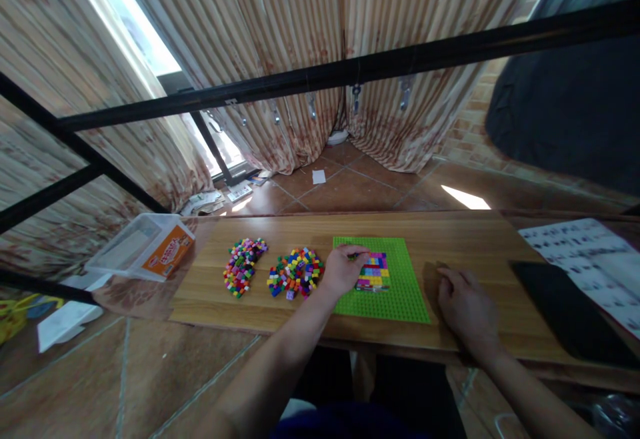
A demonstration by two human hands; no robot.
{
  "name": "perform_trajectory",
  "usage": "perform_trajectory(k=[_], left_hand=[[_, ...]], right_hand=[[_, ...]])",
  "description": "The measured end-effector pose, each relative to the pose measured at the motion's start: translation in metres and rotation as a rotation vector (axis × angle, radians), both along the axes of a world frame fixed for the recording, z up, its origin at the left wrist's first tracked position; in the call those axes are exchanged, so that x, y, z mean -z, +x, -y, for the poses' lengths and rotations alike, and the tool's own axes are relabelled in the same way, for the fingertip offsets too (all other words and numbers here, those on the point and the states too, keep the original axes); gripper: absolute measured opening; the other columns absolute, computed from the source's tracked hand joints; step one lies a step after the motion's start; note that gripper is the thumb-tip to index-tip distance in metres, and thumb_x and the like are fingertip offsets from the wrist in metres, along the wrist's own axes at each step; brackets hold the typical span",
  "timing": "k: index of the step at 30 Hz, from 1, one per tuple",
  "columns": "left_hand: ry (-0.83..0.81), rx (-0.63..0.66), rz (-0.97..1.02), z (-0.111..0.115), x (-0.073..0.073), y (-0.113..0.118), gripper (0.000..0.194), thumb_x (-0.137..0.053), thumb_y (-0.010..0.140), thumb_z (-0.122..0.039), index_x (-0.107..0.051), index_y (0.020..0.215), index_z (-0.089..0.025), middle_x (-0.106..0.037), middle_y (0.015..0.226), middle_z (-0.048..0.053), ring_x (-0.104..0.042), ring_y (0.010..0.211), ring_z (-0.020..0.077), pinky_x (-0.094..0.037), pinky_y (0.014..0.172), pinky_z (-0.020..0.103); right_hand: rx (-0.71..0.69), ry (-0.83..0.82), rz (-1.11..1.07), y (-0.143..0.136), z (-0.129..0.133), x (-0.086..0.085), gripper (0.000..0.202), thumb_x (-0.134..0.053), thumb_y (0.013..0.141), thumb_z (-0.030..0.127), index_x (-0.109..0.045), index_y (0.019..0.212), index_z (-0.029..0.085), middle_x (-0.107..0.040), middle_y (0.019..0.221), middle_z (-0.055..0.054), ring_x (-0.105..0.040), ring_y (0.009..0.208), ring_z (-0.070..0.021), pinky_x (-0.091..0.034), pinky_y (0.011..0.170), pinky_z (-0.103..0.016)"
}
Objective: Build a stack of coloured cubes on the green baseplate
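A green studded baseplate (385, 309) lies on the wooden table in front of me. On its middle sits a patch of building bricks (375, 271) in rows of purple, blue, red, yellow and pink. My left hand (345, 271) reaches over the plate's left part, thumb and fingertips pinched at the patch's upper left corner. A small building brick seems to be between them, mostly covered by the fingers. To the right of the plate, my right hand (465, 307) rests on the tabletop with its fingers curled in; nothing shows in it.
Left of the plate lie two heaps of loose bricks, a nearer heap (297, 272) and a farther heap (243, 265). A clear plastic box (145, 245) stands at the table's left end. A black mat (565, 309) and a printed sheet (585, 259) lie at right. A black metal bar (320, 79) crosses ahead.
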State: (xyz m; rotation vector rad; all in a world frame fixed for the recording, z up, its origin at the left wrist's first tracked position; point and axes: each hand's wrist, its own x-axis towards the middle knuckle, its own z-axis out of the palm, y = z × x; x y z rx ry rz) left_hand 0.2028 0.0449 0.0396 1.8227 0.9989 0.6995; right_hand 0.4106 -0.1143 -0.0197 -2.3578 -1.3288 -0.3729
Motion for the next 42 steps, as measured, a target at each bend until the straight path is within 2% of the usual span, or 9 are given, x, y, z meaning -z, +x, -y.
perform_trajectory(k=[8,14,21,25,42], left_hand=[[0.132,0.006,-0.149,0.004,-0.015,0.000,0.017,-0.061,0.087,-0.020,-0.077,0.091,-0.019,-0.075,0.091,0.003,-0.067,0.088,0.0159,-0.052,0.086,0.027],[0.213,0.047,-0.173,0.004,-0.022,0.000,0.016,-0.061,0.087,-0.018,-0.077,0.090,-0.019,-0.075,0.091,0.003,-0.067,0.086,0.0154,-0.052,0.085,0.026],[0.209,0.070,-0.234,0.004,-0.026,0.000,0.017,-0.061,0.086,-0.018,-0.077,0.091,-0.021,-0.076,0.093,0.003,-0.068,0.087,0.0157,-0.052,0.086,0.026],[0.196,0.083,-0.285,0.002,-0.028,0.001,0.020,-0.058,0.089,-0.020,-0.077,0.093,-0.021,-0.077,0.095,0.003,-0.069,0.088,0.0164,-0.052,0.084,0.027],[0.223,0.123,-0.263,-0.001,-0.024,0.000,0.017,-0.060,0.087,-0.020,-0.077,0.089,-0.023,-0.076,0.094,0.002,-0.068,0.088,0.0161,-0.052,0.086,0.027]], right_hand=[[0.011,-0.013,0.005,-0.002,0.000,-0.003,0.030,-0.042,0.092,0.026,-0.066,0.107,0.017,-0.066,0.103,-0.009,-0.060,0.077,-0.0185,-0.041,0.064,-0.029],[-0.003,0.002,0.008,-0.002,0.001,-0.002,0.030,-0.043,0.090,0.024,-0.066,0.107,0.015,-0.065,0.102,-0.010,-0.060,0.080,-0.0194,-0.043,0.066,-0.030],[0.026,-0.026,0.001,-0.003,0.001,-0.004,0.031,-0.041,0.092,0.025,-0.067,0.107,0.016,-0.066,0.101,-0.010,-0.059,0.074,-0.0183,-0.041,0.061,-0.030],[-0.001,-0.001,0.018,-0.001,0.001,-0.003,0.031,-0.042,0.090,0.024,-0.067,0.107,0.016,-0.065,0.100,-0.010,-0.059,0.077,-0.0194,-0.043,0.065,-0.031],[0.008,-0.022,0.026,-0.003,0.002,-0.004,0.031,-0.042,0.091,0.024,-0.066,0.108,0.016,-0.065,0.101,-0.010,-0.060,0.078,-0.0196,-0.044,0.066,-0.031]])
